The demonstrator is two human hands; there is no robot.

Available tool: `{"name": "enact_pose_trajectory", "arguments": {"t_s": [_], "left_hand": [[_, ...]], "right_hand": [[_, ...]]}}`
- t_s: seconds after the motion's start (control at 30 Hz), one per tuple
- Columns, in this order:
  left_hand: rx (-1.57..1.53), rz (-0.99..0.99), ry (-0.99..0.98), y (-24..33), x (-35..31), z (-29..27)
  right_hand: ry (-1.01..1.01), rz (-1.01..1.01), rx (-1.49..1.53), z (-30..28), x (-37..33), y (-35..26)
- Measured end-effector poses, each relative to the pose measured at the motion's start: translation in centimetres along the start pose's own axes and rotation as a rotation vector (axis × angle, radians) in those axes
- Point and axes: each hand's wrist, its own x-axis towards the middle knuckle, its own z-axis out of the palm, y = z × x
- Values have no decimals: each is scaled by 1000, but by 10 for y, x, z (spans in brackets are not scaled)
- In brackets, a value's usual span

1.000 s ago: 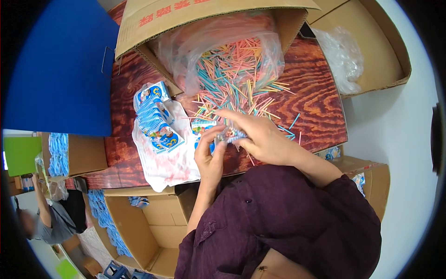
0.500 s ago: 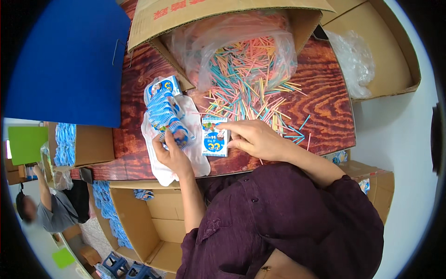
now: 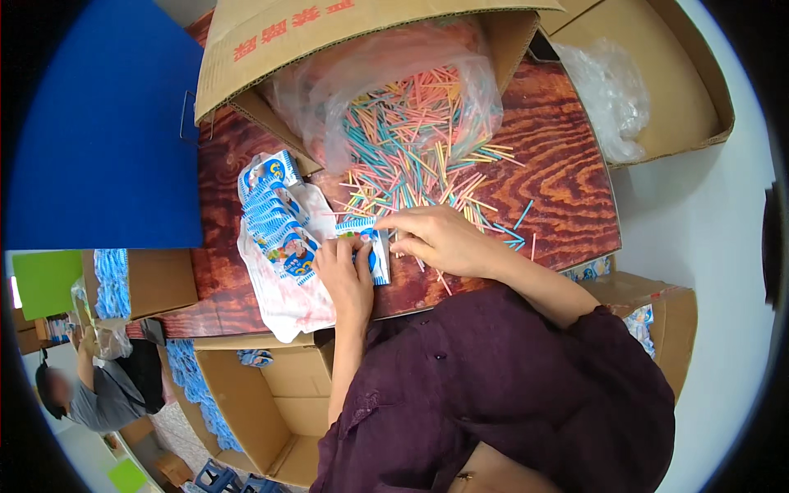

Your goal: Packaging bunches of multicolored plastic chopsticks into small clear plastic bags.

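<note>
A small blue-and-white printed packet (image 3: 380,261) lies near the front of the wooden table, partly covered by my fingers. My left hand (image 3: 345,269) has its fingers bent and pressed together on the packet's left part. At its upper right corner is my right hand (image 3: 444,238), the index fingertip on the top edge and the thumb curled in by the right edge. To the left, a fanned row of similar packets (image 3: 275,218) rests on a crumpled white cloth or bag (image 3: 283,312). Just beyond my right hand spreads a heap of thin pink, yellow and blue sticks (image 3: 403,168).
The sticks spill from a clear bag (image 3: 308,103) inside a tipped cardboard box (image 3: 271,62). A large blue panel (image 3: 107,123) stands left. Another carton (image 3: 682,90) with plastic is at right. An open carton (image 3: 238,403) sits below the table edge; a person (image 3: 107,394) works far left.
My left hand has left the fanned packets and moved right onto the single packet. My right hand stays at that packet's corner. The whole view has shifted slightly.
</note>
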Motion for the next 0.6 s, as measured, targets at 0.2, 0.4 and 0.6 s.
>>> {"name": "enact_pose_trajectory", "arguments": {"t_s": [0.2, 0.4, 0.6], "left_hand": [[-26, 80, 165, 4, -6, -11], [-53, 225, 252, 28, 0, -20], [-876, -429, 188, 38, -7, -14]], "right_hand": [[49, 266, 259, 9, 4, 11], [-5, 226, 424, 30, 13, 14], [208, 178, 691, 38, 12, 25]]}}
